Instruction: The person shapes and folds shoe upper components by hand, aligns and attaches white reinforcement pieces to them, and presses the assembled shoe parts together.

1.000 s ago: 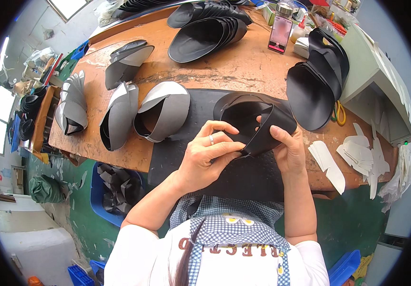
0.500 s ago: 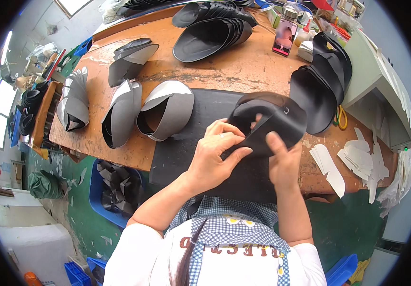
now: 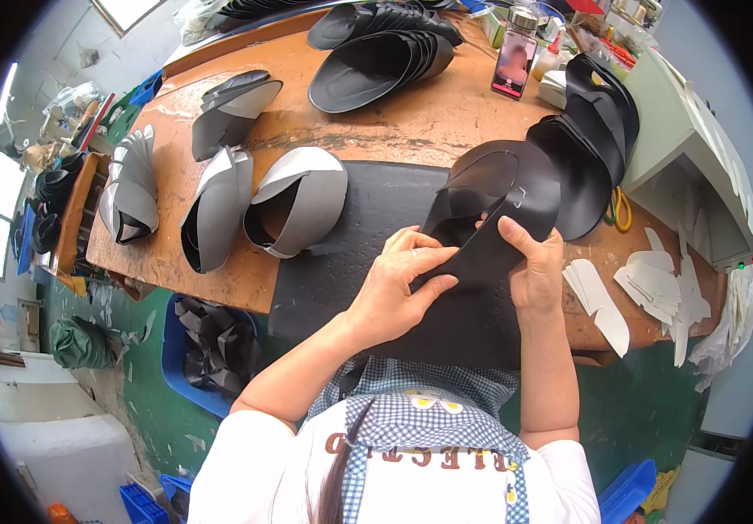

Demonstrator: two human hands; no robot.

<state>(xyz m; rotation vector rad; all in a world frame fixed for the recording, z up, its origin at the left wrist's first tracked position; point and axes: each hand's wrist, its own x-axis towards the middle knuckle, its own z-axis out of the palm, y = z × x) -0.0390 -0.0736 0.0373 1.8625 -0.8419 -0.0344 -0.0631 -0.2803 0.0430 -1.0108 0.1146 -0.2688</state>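
Above the black mat (image 3: 367, 218), both my hands hold a smooth black shoe upper (image 3: 538, 188) curled into an open loop. My left hand (image 3: 402, 284) pinches its lower left edge between thumb and fingers. On the other side my right hand (image 3: 535, 266) grips the lower right, thumb pressed on the outer face and a fingertip showing inside the loop. A small pale mark sits on the upper's right panel. Just behind it, a stack of black uppers (image 3: 573, 179) stands on the wooden table (image 3: 394, 138).
Grey-lined uppers with white edges (image 3: 302, 205) stand at the left. More black uppers (image 3: 381, 74) lie at the back. A phone (image 3: 513, 63) stands upright near yellow-handled scissors (image 3: 622, 210). White cut pieces (image 3: 596, 306) lie at right; a blue bin (image 3: 180, 367) of dark scraps is below left.
My right hand has risen slightly and moved right, its thumb now settled on the upper. The upper has tilted up and its loop shows wider. My left hand's pinch stays nearly the same.
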